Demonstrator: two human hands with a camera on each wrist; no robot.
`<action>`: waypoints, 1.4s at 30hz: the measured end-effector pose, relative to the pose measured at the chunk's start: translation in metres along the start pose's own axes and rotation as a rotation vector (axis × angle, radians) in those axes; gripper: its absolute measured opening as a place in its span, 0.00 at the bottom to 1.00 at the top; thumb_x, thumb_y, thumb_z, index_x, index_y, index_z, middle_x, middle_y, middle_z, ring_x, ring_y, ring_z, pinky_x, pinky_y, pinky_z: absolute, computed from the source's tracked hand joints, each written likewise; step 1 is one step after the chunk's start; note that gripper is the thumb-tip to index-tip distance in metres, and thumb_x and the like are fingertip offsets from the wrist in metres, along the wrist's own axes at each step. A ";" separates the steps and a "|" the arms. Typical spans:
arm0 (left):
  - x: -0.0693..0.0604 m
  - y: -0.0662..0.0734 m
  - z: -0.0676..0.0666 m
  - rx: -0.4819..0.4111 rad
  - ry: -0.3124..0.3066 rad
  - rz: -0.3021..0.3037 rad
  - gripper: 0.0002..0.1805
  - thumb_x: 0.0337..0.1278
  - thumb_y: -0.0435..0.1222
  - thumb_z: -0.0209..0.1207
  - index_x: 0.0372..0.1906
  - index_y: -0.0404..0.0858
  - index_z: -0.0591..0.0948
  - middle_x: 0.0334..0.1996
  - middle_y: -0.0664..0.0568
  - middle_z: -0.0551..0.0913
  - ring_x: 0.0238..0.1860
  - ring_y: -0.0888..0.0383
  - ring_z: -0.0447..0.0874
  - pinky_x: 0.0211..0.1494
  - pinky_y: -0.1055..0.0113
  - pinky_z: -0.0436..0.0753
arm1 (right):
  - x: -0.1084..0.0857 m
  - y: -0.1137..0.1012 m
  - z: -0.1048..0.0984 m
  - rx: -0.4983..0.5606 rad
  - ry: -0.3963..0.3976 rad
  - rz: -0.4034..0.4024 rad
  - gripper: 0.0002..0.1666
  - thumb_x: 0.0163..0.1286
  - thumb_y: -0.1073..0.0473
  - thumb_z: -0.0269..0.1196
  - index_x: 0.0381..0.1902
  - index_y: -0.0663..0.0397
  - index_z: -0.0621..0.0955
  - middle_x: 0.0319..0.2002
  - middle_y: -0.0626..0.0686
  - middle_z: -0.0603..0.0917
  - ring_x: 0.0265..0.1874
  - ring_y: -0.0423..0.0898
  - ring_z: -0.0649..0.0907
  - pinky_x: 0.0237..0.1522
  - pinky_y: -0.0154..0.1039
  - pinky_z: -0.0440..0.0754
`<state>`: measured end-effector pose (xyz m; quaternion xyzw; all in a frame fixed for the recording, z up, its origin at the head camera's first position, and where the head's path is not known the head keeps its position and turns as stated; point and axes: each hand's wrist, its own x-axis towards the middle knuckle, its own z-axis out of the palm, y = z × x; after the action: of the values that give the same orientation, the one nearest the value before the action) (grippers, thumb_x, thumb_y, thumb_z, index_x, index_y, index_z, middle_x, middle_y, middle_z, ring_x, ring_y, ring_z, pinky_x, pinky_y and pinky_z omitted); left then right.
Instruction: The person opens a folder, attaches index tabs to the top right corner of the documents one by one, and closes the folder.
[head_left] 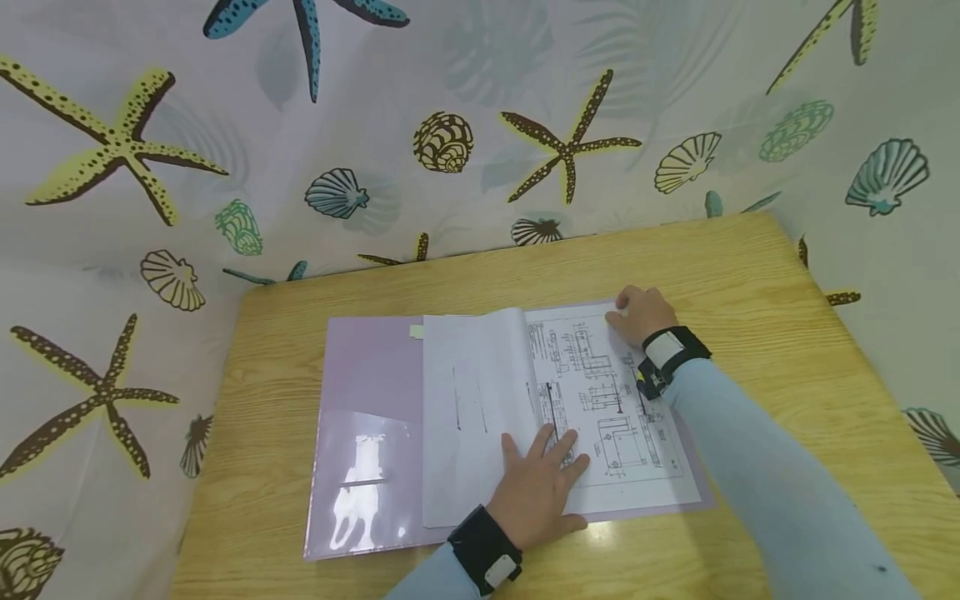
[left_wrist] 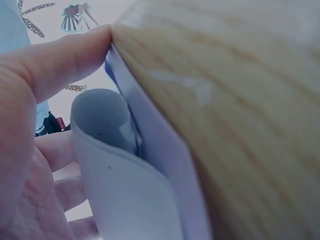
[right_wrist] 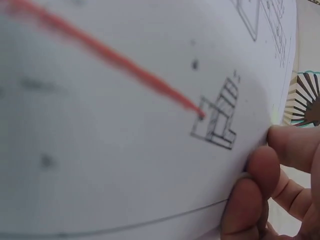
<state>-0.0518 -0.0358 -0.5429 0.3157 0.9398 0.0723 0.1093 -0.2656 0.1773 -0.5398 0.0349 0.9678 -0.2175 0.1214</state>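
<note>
A purple folder [head_left: 367,358] lies open on the table, holding paper sheets. On its right side is a sheet with technical drawings [head_left: 615,492]; turned white pages [head_left: 472,350] lie to the left, bulging near the fold. My left hand [head_left: 536,492] rests on the lower middle with its fingers spread across the fold. In the left wrist view, the pages' curled edge [left_wrist: 130,185] shows beside the thumb. At the upper right corner, my right hand [head_left: 647,317] pinches the drawing sheet's edge with bent fingers. The right wrist view shows those fingers [right_wrist: 245,200] at the sheet's edge.
The wooden table [head_left: 277,358] extends around the folder on all sides. Behind it and at the sides hangs a white cloth [head_left: 390,150] printed with starfish and shells. A small pale tab [head_left: 416,332] sticks out at the pages' upper left. A red streak [right_wrist: 125,65] crosses the right wrist view.
</note>
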 end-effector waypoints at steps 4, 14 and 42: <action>0.000 0.000 0.000 -0.002 -0.013 -0.006 0.44 0.40 0.66 0.65 0.66 0.52 0.73 0.71 0.50 0.62 0.72 0.42 0.54 0.52 0.21 0.58 | 0.002 0.000 0.001 -0.007 -0.019 0.019 0.27 0.67 0.47 0.61 0.55 0.61 0.75 0.47 0.67 0.74 0.38 0.60 0.75 0.37 0.50 0.75; 0.001 -0.001 0.000 -0.001 -0.001 -0.012 0.44 0.38 0.66 0.66 0.65 0.53 0.74 0.71 0.50 0.63 0.71 0.42 0.55 0.51 0.21 0.59 | 0.012 0.005 0.002 -0.012 -0.076 0.009 0.24 0.69 0.48 0.60 0.56 0.57 0.74 0.49 0.65 0.72 0.39 0.60 0.75 0.36 0.49 0.74; 0.002 0.001 0.001 -0.011 0.030 -0.013 0.45 0.35 0.66 0.68 0.63 0.52 0.76 0.70 0.49 0.65 0.71 0.41 0.56 0.50 0.21 0.60 | 0.013 0.011 -0.005 0.015 -0.132 0.002 0.23 0.69 0.47 0.58 0.55 0.55 0.74 0.48 0.62 0.71 0.37 0.56 0.76 0.34 0.44 0.71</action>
<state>-0.0524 -0.0339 -0.5440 0.3079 0.9429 0.0813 0.0975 -0.2777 0.1899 -0.5436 0.0224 0.9560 -0.2264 0.1850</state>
